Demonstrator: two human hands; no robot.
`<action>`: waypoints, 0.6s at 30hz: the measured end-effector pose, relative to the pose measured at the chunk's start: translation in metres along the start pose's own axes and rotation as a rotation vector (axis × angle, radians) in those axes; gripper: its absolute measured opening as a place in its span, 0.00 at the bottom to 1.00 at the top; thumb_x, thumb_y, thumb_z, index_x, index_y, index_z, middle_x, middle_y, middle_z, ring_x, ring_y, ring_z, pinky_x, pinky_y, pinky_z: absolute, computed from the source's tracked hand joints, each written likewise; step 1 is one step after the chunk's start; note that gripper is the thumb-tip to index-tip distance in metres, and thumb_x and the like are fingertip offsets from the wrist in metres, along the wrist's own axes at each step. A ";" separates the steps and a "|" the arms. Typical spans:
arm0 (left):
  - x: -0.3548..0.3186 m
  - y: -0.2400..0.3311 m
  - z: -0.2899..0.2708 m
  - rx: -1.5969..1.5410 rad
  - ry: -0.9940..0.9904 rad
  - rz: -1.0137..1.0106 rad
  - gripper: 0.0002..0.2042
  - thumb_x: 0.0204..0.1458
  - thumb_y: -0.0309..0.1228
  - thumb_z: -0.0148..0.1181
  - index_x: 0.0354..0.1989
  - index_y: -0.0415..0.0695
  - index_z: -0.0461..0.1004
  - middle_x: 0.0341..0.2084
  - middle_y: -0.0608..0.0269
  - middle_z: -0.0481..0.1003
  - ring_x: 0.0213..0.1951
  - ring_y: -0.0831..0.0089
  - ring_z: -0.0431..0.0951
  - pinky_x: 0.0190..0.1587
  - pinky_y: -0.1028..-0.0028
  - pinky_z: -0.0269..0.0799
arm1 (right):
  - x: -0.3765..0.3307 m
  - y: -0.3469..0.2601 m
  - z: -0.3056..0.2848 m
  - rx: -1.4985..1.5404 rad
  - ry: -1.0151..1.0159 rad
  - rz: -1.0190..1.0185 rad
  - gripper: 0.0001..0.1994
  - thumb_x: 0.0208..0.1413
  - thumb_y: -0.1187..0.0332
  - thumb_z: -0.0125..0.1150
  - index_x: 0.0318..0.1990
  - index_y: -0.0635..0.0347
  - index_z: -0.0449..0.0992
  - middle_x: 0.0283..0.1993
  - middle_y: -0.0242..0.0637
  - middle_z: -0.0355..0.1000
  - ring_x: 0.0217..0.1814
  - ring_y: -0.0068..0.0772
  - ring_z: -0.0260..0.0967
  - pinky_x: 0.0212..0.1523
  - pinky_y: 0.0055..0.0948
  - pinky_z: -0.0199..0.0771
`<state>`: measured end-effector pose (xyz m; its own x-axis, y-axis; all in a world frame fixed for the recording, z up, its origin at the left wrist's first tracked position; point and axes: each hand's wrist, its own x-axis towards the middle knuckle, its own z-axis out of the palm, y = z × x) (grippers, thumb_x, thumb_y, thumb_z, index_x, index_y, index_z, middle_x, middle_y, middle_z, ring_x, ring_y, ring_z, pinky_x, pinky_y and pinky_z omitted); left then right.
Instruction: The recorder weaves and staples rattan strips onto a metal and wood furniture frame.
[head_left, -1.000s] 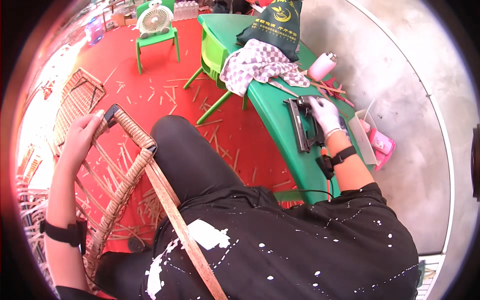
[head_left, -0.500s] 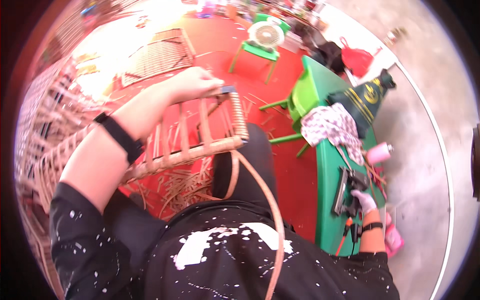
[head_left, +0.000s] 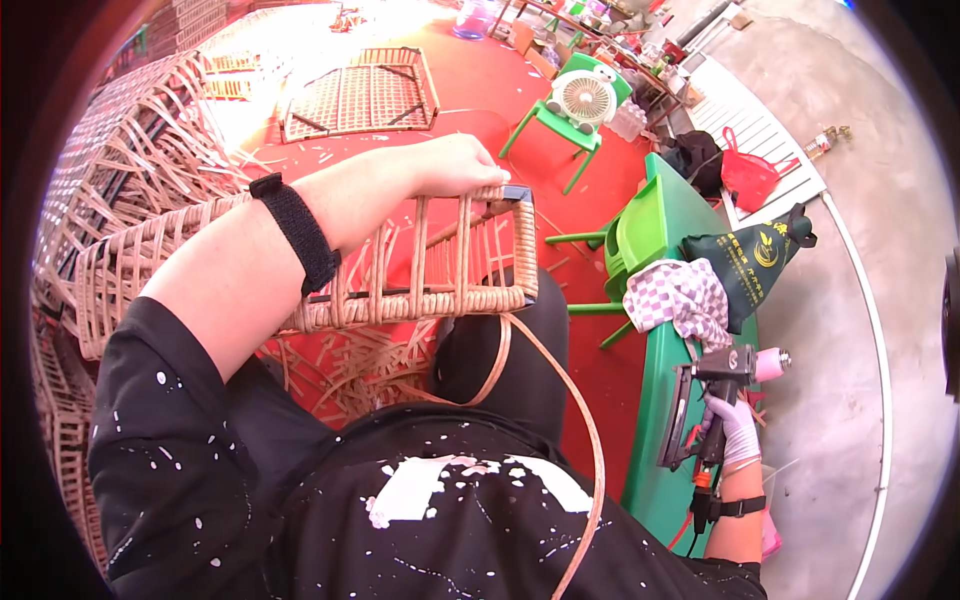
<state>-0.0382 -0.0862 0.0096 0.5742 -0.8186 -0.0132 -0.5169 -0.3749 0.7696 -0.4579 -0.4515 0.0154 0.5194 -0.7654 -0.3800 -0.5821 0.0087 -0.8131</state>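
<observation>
My left hand (head_left: 458, 165) is closed on the top edge of a woven rattan frame (head_left: 410, 300) that rests across my lap. Tan strips wind tightly round the frame's near end, and a dark bar shows at its corner. From the lower edge a long loose rattan strip (head_left: 575, 385) hangs down over my shirt. At the right, my gloved right hand (head_left: 732, 425) is wrapped round the handle of a black pneumatic staple gun (head_left: 722, 375), held up over the green table. An orange-red hose fitting (head_left: 702, 482) sits at the gun's lower end.
The green table (head_left: 650, 440) carries a checked cloth (head_left: 680, 300) and a dark green bag (head_left: 750, 260). Beside it stands a green chair (head_left: 635, 230); farther off, a fan (head_left: 585, 98) sits on another. Woven panels (head_left: 360, 95) and cut strips (head_left: 350, 370) lie on the red floor.
My right hand has lifted the staple gun off the green table, turning it upright. The view has shifted slightly; my left hand still holds the rattan frame.
</observation>
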 end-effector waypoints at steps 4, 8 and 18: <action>0.002 0.004 0.001 0.037 -0.008 -0.017 0.21 0.56 0.46 0.54 0.31 0.37 0.79 0.19 0.67 0.70 0.27 0.79 0.67 0.33 0.72 0.65 | -0.031 -0.066 0.047 -0.246 -0.061 -0.400 0.07 0.50 0.73 0.63 0.35 0.63 0.72 0.19 0.30 0.66 0.17 0.21 0.63 0.20 0.22 0.66; 0.000 0.003 0.001 0.039 0.008 -0.004 0.20 0.54 0.46 0.53 0.30 0.39 0.80 0.21 0.59 0.74 0.28 0.70 0.73 0.36 0.67 0.67 | -0.080 -0.139 0.067 -0.166 -0.092 -0.645 0.08 0.51 0.76 0.63 0.38 0.67 0.73 0.23 0.31 0.69 0.21 0.21 0.64 0.23 0.21 0.66; -0.001 -0.001 0.001 0.037 -0.013 0.044 0.19 0.54 0.44 0.51 0.29 0.42 0.81 0.21 0.59 0.76 0.29 0.69 0.73 0.37 0.66 0.68 | -0.086 -0.157 0.159 -0.110 -0.472 -0.163 0.13 0.50 0.75 0.63 0.44 0.67 0.73 0.19 0.29 0.65 0.17 0.22 0.63 0.20 0.24 0.67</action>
<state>-0.0387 -0.0856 0.0089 0.5424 -0.8400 0.0114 -0.5645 -0.3544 0.7454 -0.3119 -0.2846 0.1058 0.8199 -0.3771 -0.4307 -0.5193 -0.1736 -0.8368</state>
